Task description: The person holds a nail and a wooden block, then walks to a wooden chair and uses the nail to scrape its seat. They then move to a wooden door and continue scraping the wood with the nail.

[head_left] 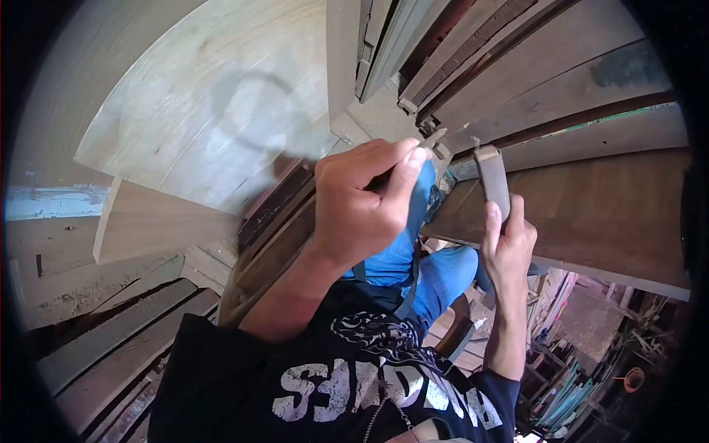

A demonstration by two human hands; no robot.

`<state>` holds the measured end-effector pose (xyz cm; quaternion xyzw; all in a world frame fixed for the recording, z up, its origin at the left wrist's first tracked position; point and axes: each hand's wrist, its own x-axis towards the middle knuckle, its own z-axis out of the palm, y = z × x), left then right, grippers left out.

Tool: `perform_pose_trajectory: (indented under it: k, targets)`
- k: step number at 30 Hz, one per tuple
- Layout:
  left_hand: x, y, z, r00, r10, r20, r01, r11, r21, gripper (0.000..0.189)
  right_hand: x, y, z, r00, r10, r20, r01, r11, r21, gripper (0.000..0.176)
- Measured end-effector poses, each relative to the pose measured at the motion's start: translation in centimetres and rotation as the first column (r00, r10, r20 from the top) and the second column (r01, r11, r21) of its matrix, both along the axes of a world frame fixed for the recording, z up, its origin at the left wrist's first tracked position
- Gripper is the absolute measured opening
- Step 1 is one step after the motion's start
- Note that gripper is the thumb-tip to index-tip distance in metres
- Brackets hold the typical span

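My left hand (362, 199) is raised near the middle, its thumb and forefinger pinched on a small, thin, pale piece (434, 138) that looks like wood. To its right, my right hand (508, 236) grips the lower end of a narrow grey-brown block (493, 181), which stands nearly upright with a pale top edge. A small wisp shows just above the block. The two hands are apart, and the block does not touch the pale piece.
A large pale wooden panel (199, 96) with a curved edge fills the upper left. Wooden boards (546, 96) lie at the upper right, above a brown plank (591, 207). Below them are my jeans-clad legs (443, 277). Slats lie at lower left, clutter and a coiled wire (634, 379) at lower right.
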<state>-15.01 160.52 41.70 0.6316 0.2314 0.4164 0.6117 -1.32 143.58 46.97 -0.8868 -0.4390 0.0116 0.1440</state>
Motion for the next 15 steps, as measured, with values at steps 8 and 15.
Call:
perform_pose_trajectory:
  k: [8,15]
  targets:
    - [0.1,-0.4,0.5,1.000,-0.014,-0.015,0.014,0.999,0.035,0.011,-0.5,-0.6,1.5,0.982,-0.054,-0.183,0.084,0.984,0.159,0.018]
    - [-0.5,0.0,0.9,0.999,-0.048,-0.008,0.048,0.998,0.036,0.012,-2.1,0.0,1.3,0.969,0.010,-0.248,0.025,0.990,0.138,0.023]
